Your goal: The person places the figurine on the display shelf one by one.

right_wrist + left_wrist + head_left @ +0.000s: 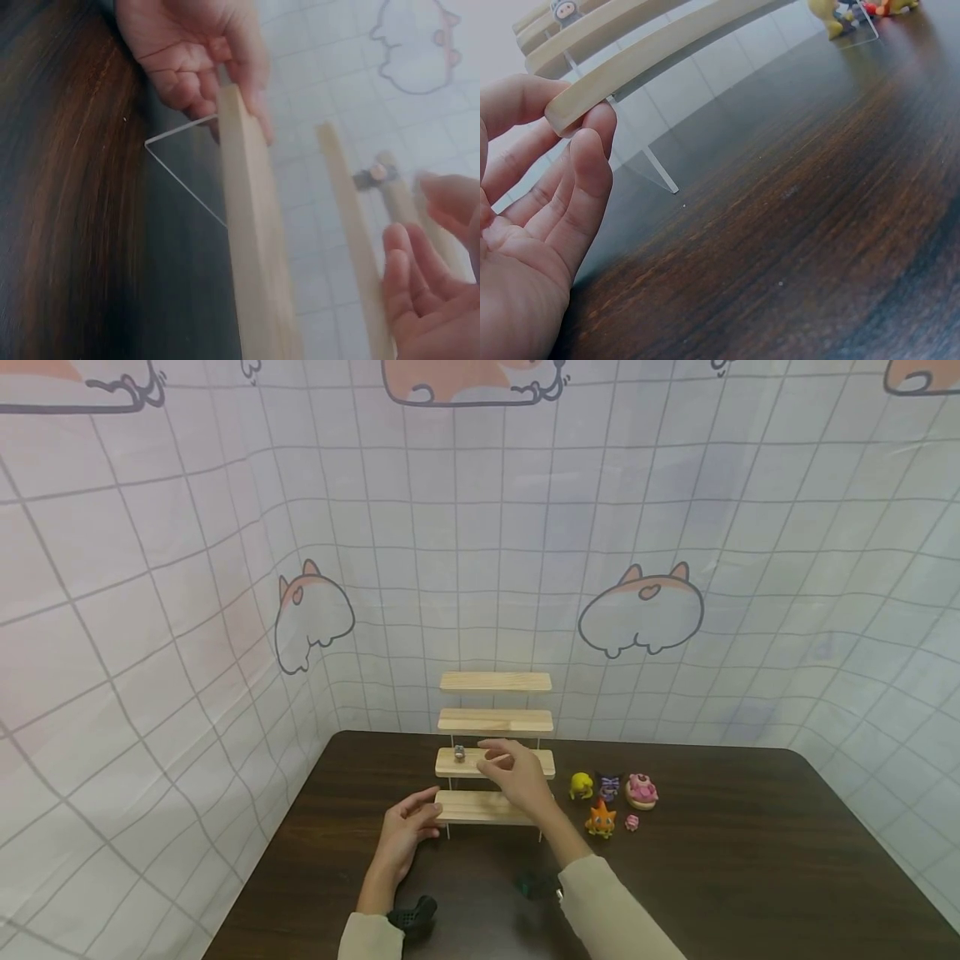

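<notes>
Figurine [460, 754], perhaps grey-hooded, on stand [495, 720]

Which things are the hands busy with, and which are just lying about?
Seem part of the job:
wooden shelf, pinched by the left hand
gray toy on it, near the right hand

Lying on the table:
yellow toy
purple toy
orange toy
big pink toy
tiny pink toy

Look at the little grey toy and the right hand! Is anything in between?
No toy there: in the head view, only bare wood of the shelf step shows between the little grey toy and the right hand.
</notes>
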Motion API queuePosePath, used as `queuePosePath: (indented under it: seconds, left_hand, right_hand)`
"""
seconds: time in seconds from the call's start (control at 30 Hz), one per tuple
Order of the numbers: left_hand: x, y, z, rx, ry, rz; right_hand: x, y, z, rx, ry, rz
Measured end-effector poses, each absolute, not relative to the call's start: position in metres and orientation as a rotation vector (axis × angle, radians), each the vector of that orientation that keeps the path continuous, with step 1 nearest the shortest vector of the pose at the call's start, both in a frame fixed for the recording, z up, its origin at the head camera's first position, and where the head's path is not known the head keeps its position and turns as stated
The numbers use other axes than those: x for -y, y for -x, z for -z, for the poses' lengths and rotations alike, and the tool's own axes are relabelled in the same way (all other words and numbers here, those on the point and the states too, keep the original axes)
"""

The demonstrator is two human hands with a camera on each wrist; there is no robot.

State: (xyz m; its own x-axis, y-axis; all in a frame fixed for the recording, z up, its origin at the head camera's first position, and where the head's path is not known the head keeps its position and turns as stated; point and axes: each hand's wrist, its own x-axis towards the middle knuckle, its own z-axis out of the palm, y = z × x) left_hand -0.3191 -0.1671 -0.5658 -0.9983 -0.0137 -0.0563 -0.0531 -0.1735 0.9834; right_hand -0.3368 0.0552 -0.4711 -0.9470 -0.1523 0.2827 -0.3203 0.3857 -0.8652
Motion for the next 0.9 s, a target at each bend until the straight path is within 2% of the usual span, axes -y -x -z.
queuePosePath:
  seconds: [0.43,0.9]
  left_hand:
    - [0.166,0.319,0.566,-1.993,0.093,-2.398]
    - [0.165,0.319,0.565,-2.008,0.106,-2.389]
  right_hand:
    - [-0.127,0.295,0.474,2.422,-0.565,-1.717]
    - [-0.204,0.283,0.478,2.391,-0.371,-1.574]
